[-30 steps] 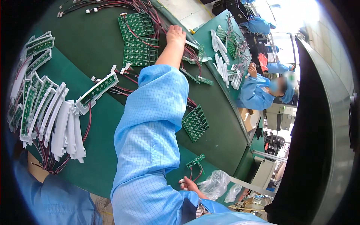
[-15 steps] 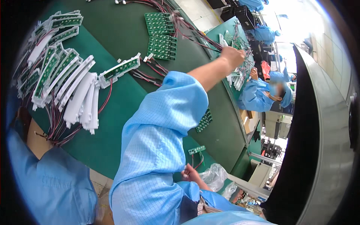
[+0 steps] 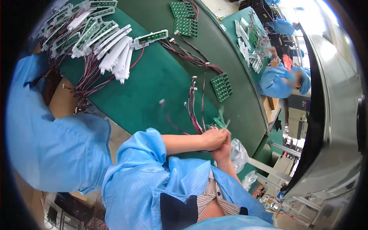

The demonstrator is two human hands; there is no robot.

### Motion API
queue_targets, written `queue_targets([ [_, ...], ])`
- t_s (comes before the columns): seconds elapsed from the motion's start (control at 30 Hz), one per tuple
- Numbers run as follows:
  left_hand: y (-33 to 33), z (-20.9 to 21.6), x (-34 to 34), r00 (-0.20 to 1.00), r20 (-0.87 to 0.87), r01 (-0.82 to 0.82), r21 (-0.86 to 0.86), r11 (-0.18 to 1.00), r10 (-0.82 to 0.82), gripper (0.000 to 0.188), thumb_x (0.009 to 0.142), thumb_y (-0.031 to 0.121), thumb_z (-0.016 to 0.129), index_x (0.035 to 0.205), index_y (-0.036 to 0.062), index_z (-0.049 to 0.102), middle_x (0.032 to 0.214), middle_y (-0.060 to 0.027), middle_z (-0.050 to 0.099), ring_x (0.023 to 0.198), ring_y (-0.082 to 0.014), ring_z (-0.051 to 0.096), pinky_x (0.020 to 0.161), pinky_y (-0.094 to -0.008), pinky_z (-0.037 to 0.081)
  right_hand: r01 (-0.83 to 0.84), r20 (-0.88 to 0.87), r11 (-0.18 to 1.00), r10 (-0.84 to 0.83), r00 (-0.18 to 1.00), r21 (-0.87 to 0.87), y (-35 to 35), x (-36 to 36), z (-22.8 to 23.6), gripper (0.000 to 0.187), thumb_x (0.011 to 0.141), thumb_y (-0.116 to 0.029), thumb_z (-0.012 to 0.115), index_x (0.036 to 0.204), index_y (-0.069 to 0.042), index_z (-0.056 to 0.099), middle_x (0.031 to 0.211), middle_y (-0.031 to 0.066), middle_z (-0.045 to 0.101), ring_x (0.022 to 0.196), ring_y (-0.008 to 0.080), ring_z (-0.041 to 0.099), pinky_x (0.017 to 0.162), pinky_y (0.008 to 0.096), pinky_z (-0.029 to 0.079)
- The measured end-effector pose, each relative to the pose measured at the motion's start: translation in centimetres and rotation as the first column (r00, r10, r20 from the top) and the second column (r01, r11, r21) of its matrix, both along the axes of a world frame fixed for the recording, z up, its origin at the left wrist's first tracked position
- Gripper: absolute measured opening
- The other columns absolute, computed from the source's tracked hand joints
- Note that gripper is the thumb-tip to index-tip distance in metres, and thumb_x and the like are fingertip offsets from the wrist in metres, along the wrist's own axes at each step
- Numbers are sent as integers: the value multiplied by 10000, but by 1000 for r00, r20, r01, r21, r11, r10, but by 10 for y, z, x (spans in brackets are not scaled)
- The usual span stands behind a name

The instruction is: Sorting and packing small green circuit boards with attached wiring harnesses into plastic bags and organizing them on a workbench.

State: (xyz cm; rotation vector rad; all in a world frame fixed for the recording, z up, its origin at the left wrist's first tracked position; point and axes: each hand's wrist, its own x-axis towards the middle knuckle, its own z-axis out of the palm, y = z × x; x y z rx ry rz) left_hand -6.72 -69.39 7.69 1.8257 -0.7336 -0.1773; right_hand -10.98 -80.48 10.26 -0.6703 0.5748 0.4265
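Note:
My left hand (image 3: 214,138) and my right hand (image 3: 223,150) meet above the green mat, fingers closed and overlapping. From the left hand trails a bundle of red and black wires (image 3: 194,111) with small white connectors, lying out on the mat; one separate wire is blurred by motion. A small green circuit board (image 3: 219,119), smeared by motion, juts up just beyond the fingers of the right hand. How the wires and board join between the fingers is hidden.
Left, white plastic housings (image 3: 117,53) holding green boards are piled with trailing wires. Further off lie green board panels (image 3: 221,87) and a wire bundle (image 3: 191,57). A clear plastic bag (image 3: 238,155) sits right of my hands. Co-workers' blue sleeves (image 3: 57,153) show left; another person (image 3: 280,80) sits across.
My left hand has come back from the wire bundle at the far side, bringing wires to my right hand. The view has shifted, and the small board has moved with the hands.

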Motion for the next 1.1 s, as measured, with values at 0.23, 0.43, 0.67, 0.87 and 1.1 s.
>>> queue_targets([
  [0.23,32,21,-32,992,-5,-125,-125,984,126,278,761,181,527,981,49,420,772,-158,556,684,-341,585,618,-441,458,59,149,956,-16,989,-287,-21,4,11,322,916,-296,366,1016,-25,508,992,104,563,996,224,511,912,367,392],
  [0.43,33,13,17,759,650,-272,264,925,37,58,705,138,512,755,110,507,676,-35,565,665,-181,581,679,-320,425,269,469,960,-201,860,-82,-65,26,63,276,912,-255,400,955,-8,516,638,21,494,570,134,471,612,285,407],
  [0.67,68,43,-13,949,121,190,517,835,-291,144,705,164,578,780,61,510,651,-86,571,616,-276,571,552,-374,453,308,427,948,-313,848,83,-94,3,60,253,903,-225,433,957,9,512,551,-32,377,442,64,306,442,224,270],
  [0.87,109,-31,-73,377,-850,819,120,561,-368,389,711,311,654,984,52,554,711,-49,603,673,-150,580,592,-314,464,12,-125,950,-54,991,-312,-80,-44,-51,196,863,-201,502,886,-7,521,585,-21,430,459,66,365,433,213,329],
  [1.1,138,-51,-41,727,-602,682,578,448,-330,466,672,384,653,984,51,557,929,-161,578,891,-288,559,745,-357,449,59,-269,997,-68,961,-44,-43,-99,-114,182,871,-199,487,867,-23,536,737,61,569,654,179,563,628,319,472],
])
